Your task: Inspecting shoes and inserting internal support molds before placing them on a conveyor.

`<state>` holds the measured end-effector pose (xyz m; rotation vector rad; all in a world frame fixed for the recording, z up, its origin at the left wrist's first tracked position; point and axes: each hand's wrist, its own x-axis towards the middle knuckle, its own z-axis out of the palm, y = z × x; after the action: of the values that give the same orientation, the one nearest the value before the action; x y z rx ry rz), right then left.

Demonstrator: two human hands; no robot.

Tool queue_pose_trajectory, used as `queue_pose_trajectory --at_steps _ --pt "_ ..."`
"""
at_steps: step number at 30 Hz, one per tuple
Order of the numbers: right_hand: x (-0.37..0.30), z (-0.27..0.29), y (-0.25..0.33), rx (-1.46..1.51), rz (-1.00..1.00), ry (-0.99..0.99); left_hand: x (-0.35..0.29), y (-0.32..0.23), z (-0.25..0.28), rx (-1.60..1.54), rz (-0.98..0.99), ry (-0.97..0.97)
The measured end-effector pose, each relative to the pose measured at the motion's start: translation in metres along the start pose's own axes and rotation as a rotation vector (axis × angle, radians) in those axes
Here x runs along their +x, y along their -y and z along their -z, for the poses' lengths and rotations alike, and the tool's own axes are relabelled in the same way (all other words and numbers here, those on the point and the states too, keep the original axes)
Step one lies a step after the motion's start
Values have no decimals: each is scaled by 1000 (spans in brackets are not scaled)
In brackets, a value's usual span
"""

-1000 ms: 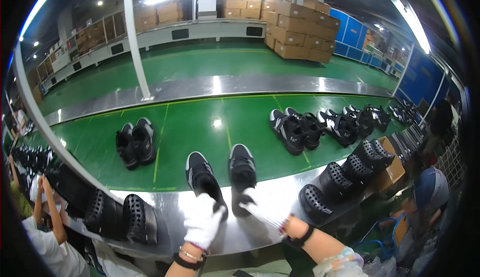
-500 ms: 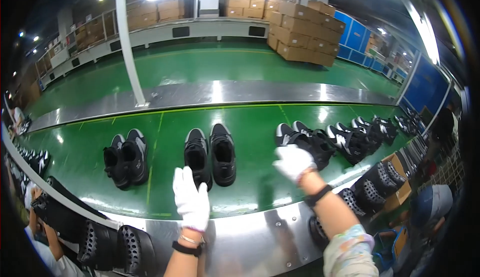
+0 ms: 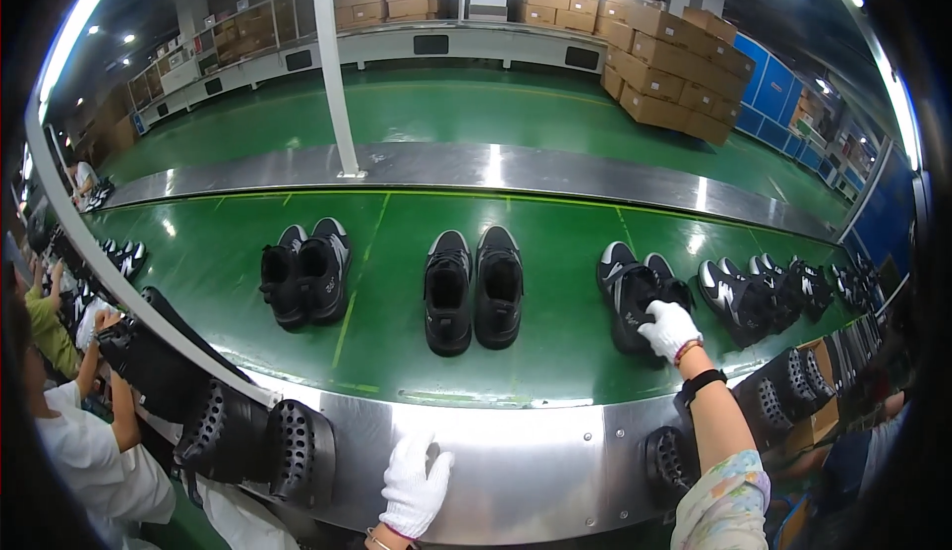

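A pair of black shoes stands side by side in the middle of the green conveyor belt. My left hand, in a white glove, rests flat on the belt's steel front rim with fingers spread and holds nothing. My right hand, also gloved, reaches out over the belt and lies on another pair of black shoes with white marks to the right. Whether its fingers grip that pair I cannot tell.
A third black pair lies to the left on the belt, and several more pairs crowd the right end. Black perforated shoe forms hang below the rim. Another person works at the left. Cardboard boxes are stacked behind.
My left hand has dropped from the belt to the steel rim. My right hand stays on the pair at the right. The shoes have shifted right in the picture.
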<state>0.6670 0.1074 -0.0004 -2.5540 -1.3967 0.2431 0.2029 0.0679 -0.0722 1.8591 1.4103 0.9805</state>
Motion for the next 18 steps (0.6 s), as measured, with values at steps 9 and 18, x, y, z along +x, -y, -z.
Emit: queue_pose_trajectory --at_steps 9,18 --pt "-181 20 143 -77 419 247 -13 -31 -4 6 -124 131" --pt "-325 32 160 208 643 462 -58 -42 21 -175 142 217"
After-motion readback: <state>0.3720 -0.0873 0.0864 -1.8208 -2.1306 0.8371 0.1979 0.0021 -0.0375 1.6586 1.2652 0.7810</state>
